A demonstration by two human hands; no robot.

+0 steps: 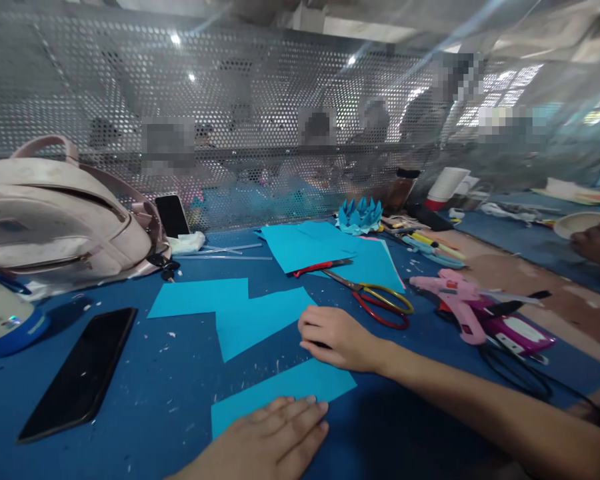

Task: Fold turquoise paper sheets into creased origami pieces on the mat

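Left hand (270, 437) — flat, fingers released, pressing paper strip (285, 393). Right hand (336, 338) — loosely curled at strip's far edge, grasp cannot be told. Scissors (375, 300) just beyond right hand.

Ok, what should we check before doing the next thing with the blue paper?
1. Left hand flat on the near light blue paper sheet, pinning it: ok.
2. Right hand at that sheet's far edge; whether it pinches anything: cannot tell.
3. Red and yellow handled scissors lying apart from both hands: ok.
4. Pink glue gun with its black cord close by the right forearm: not ok.
5. Black phone lying apart from the paper: ok.
6. Dark blue table dotted with white scraps: not ok.
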